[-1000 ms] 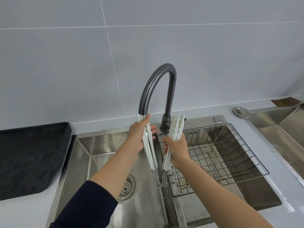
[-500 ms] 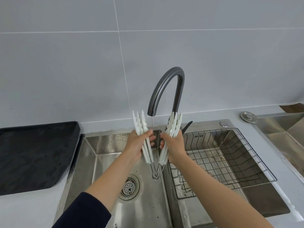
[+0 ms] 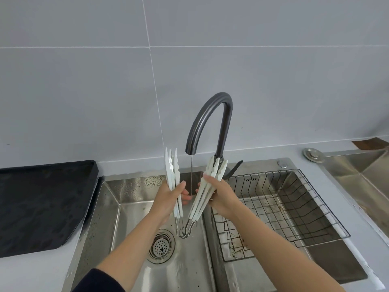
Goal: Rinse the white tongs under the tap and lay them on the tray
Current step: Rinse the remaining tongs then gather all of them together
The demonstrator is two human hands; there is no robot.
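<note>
my left hand (image 3: 168,199) and right hand (image 3: 221,197) each clamp one arm of the white tongs (image 3: 200,192). they look light, springy, wet-slick; gripping mid-arm seems safest.

The white tongs (image 3: 176,182) are held spread over the sink (image 3: 130,199), one arm gripped by each hand (image 3: 168,197) (image 3: 221,194). A thin stream falls from the tap (image 3: 208,121) between them. A black tray (image 3: 42,203) lies left.
</note>
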